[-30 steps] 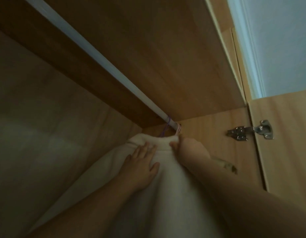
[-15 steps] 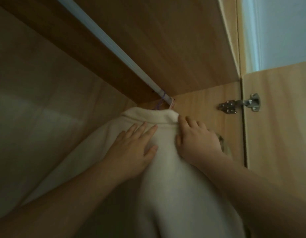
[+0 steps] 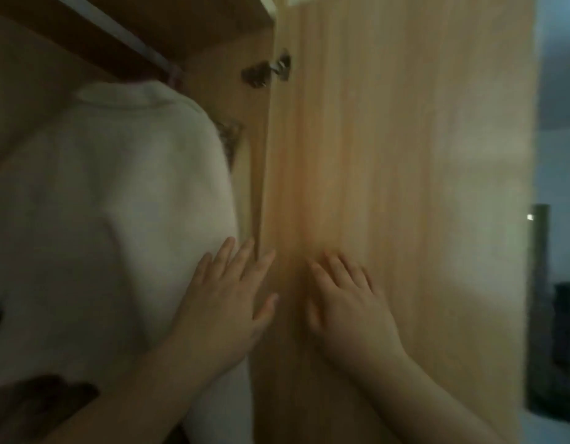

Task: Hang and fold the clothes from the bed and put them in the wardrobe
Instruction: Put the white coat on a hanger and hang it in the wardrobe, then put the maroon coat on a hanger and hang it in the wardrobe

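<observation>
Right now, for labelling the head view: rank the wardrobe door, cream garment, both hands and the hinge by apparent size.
1. wardrobe door
2. cream garment
3. left hand and right hand: alike, unranked; both nearest the camera
4. hinge, smallest

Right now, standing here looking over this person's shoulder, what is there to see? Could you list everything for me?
cream fleecy garment: one, cream, hanging inside the wardrobe, left.
whitish hanging rail: one, pale, top left, under the wardrobe's top board.
pinkish hanger hook: one, pink, on the rail above the garment's collar.
light wooden wardrobe door: one, pale wood, open, centre and right.
metal door hinge: one, silvery, top centre, at the door's inner edge.
dark blurred shape: one, dark, far right beyond the door; too blurred to tell.
left hand: one, fingers straight, at the garment's right edge.
right hand: one, fingers spread, before the door.
</observation>
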